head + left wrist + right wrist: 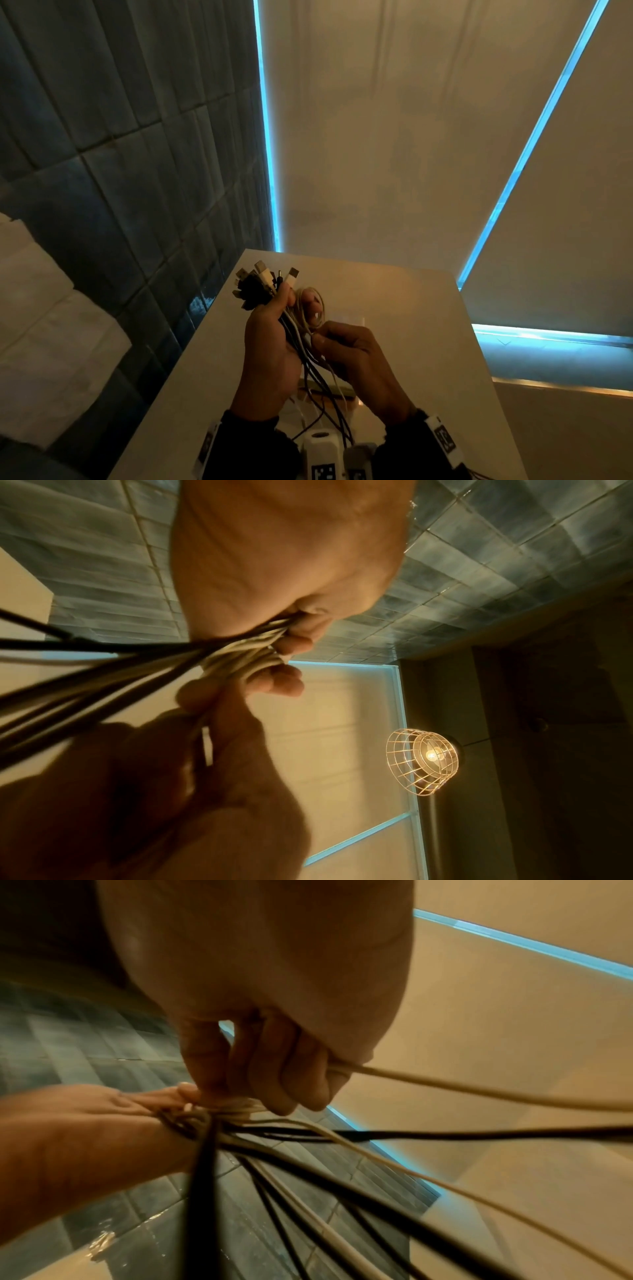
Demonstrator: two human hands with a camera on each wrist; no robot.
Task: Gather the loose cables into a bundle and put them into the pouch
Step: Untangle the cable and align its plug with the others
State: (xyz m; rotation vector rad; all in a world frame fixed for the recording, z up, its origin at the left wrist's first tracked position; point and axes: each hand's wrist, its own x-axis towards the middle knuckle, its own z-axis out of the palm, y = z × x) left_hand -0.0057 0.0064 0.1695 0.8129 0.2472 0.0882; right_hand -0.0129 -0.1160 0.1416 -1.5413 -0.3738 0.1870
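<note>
My left hand (274,329) grips a bundle of black and white cables (294,335) above the table, fingers curled round it. The plug ends (263,279) fan out above the fist, and the loose lengths hang down toward the table. My right hand (346,349), just right of the bundle, pinches one white cable (445,1088). In the left wrist view the left fingers (291,645) wrap the cables (103,666), with the right hand (205,750) below. In the right wrist view the right hand (274,1074) meets the left hand (85,1137) at the bundle (212,1118). A flat tan thing (342,391) lies under the hands; whether it is the pouch I cannot tell.
The white table (411,308) has its left edge along a blue tiled wall (120,154) and its far edge near lit blinds. A wire-caged lamp (424,758) glows overhead. Cable tails trail on the table near my wrists.
</note>
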